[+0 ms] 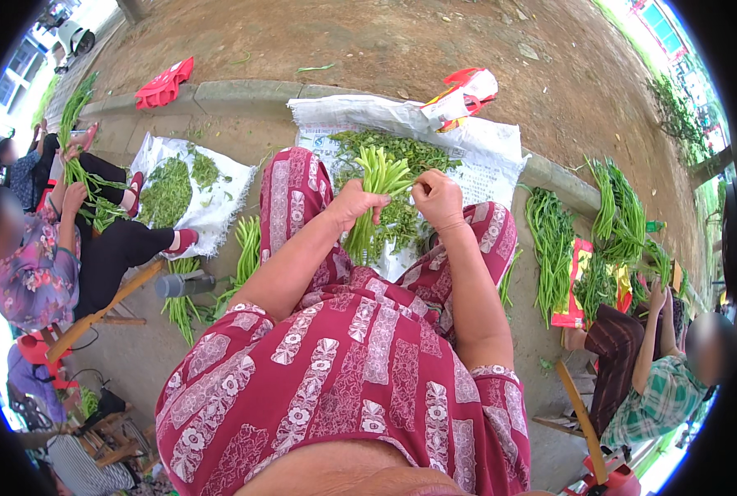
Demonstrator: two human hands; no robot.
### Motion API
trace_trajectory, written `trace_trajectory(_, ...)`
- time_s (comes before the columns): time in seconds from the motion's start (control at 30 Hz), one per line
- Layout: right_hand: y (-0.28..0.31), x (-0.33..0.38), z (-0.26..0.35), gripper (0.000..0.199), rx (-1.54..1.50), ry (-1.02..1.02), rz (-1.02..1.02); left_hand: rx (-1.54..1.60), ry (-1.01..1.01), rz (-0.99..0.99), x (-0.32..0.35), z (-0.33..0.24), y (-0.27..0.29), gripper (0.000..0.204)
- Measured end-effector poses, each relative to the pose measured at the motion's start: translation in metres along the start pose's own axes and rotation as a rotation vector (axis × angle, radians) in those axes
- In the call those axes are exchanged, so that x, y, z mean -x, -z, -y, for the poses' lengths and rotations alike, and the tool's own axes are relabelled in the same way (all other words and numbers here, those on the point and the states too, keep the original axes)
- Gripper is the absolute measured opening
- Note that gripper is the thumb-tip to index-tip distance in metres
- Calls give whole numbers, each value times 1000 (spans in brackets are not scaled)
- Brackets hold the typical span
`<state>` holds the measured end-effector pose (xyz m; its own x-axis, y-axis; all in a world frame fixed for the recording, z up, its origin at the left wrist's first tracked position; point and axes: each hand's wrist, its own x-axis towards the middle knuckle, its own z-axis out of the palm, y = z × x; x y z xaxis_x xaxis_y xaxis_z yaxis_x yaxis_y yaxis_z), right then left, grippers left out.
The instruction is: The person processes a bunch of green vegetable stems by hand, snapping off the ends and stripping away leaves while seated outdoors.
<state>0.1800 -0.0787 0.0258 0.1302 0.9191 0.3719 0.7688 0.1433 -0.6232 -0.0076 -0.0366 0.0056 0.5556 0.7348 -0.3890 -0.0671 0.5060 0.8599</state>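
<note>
Upright between my knees, my left hand [357,205] is wrapped round a bunch of green leaf-vegetable stems [380,172]. Their pale green ends fan out above the fist, and the lower part hangs beneath it. Just right of the stem ends, my right hand [439,200] is closed, thumb and fingertips pinched together. Whatever lies in that pinch is too small to make out. Beyond both hands, loose green leaves [397,146] lie heaped on a white woven sack [496,149] spread on the ground.
Long green stems lie in bundles at left [249,248] and right [548,240]. A person [34,256] sits at left handling stems beside another leaf-covered white sheet [228,186]; another person [658,380] sits at right. A stone kerb [249,93] runs beyond the sacks.
</note>
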Motion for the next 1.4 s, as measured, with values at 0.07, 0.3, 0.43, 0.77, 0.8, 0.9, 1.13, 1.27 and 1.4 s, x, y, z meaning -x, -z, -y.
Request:
trace_trajectory(0.07,1,-1,0,6,-15,-2,-12,65,17,22,0,-1,0,9)
trace_trajectory(0.3,7,-11,-31,8,-414,-266,-220,99,55,93,-4,0,7,7)
trace_trajectory(0.43,41,-25,-49,10,-864,-495,-414,194,25,79,10,-7,15,10)
trace_trajectory(0.77,14,-12,-36,16,-240,-363,-15,269,-56,147,9,-11,16,9)
trace_trajectory(0.8,13,-11,-36,13,-223,-349,-11,273,-58,148,9,-12,15,9)
trace_trajectory(0.9,8,-7,-28,14,-429,-187,-101,264,-60,140,8,-11,14,8)
trace_trajectory(1.13,19,-2,-4,26,-598,-226,221,117,-75,51,9,-8,10,10)
trace_trajectory(1.27,17,-2,-3,18,-513,-214,235,68,-71,36,12,-11,7,12)
trace_trajectory(1.4,20,-2,-1,14,-423,-175,255,31,-62,51,13,-12,6,14)
